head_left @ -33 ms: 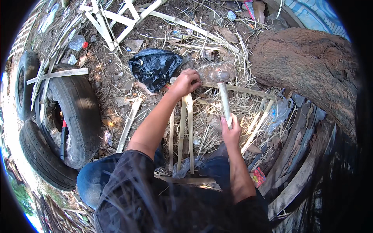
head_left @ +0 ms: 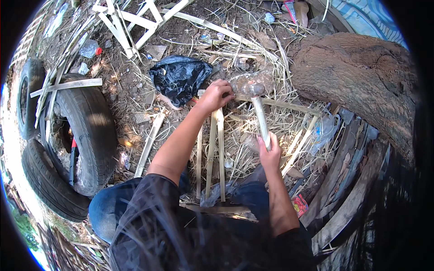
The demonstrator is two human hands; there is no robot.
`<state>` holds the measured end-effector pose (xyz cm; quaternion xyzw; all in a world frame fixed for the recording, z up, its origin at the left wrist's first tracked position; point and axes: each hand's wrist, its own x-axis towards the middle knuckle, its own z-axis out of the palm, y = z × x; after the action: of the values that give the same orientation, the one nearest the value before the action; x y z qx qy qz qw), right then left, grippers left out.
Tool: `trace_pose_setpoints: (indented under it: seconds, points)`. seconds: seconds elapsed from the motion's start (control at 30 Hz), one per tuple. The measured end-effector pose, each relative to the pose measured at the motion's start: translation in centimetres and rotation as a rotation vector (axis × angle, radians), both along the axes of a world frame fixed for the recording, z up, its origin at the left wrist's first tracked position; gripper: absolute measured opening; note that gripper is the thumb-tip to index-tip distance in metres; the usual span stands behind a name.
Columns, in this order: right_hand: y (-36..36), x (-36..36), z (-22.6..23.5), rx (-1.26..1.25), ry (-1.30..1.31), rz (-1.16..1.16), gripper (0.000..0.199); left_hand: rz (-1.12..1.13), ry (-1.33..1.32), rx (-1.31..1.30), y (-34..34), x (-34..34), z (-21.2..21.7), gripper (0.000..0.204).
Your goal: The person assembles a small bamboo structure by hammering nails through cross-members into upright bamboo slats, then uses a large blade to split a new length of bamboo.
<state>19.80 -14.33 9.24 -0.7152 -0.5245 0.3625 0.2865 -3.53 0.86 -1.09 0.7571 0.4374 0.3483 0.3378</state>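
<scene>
One hammer (head_left: 261, 116), head view: the right hand (head_left: 270, 152) has its fingers wrapped around the lower handle, the metal head lying by the far edge of a wooden crosspiece (head_left: 289, 105). Near that crosspiece's left end, the left hand (head_left: 217, 95) has its fingers curled almost together, above the tops of two upright slats (head_left: 210, 158); whether they pinch anything cannot be told. A black plastic bag (head_left: 181, 80) lies just beyond this end; beyond the right end lies a thick log (head_left: 352, 67). Hazards, as judged: a blow drifting left could strike the left fingers, the hammer head being near them; force on narrow wood could split it; and the uneven, straw-strewn ground (head_left: 129, 83) could let the slats rock, throwing a joint askew.
</scene>
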Motion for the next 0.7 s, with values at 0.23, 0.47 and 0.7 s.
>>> trace_pose_setpoints:
  seconds: [0.23, 0.47, 0.7]
  points:
    - [0.4, 1.3, 2.5, 0.054, -0.313, 0.216, 0.031, 0.000, -0.026, 0.011, 0.1, 0.4, -0.1, 0.015]
    - [1.2, 0.4, 2.7, 0.076, -0.310, 0.237, 0.027, 0.017, 0.005, 0.019, -0.3, 0.3, -0.3, 0.019]
    - [2.1, 0.8, 3.7, -0.031, -0.321, 0.242, 0.026, 0.021, -0.032, -0.072, -0.3, 0.5, 0.0, 0.020]
